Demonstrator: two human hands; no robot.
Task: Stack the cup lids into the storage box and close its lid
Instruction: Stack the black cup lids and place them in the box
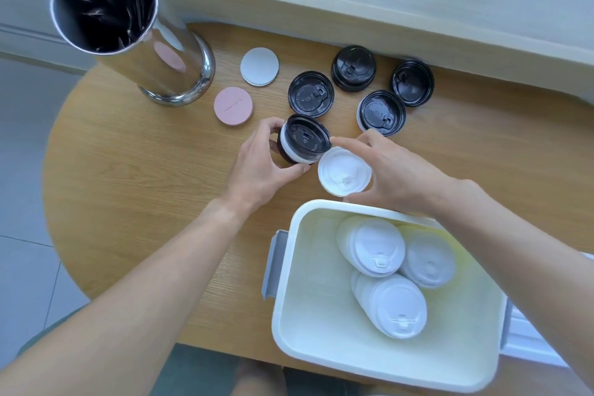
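My left hand (257, 164) grips a short stack of black and white cup lids (303, 143), tilted, just above the wooden table. My right hand (398, 170) pinches a single white lid (340, 172) by its rim, with the forefinger touching the stack's edge. Several black lids lie beyond: one (310, 94), a stack (353, 68), another (412, 82) and one (381, 113). The open white storage box (289, 267) stands at the front right and holds three stacks of white lids (376, 246). Its grey side latch (273, 264) hangs on the left wall.
A tall shiny metal canister (128, 42) holding dark wrapped items stands at the back left. A pink coaster (233, 105) and a white coaster (259, 66) lie beside it. A pale counter edge (385, 10) runs behind the round table (144, 186).
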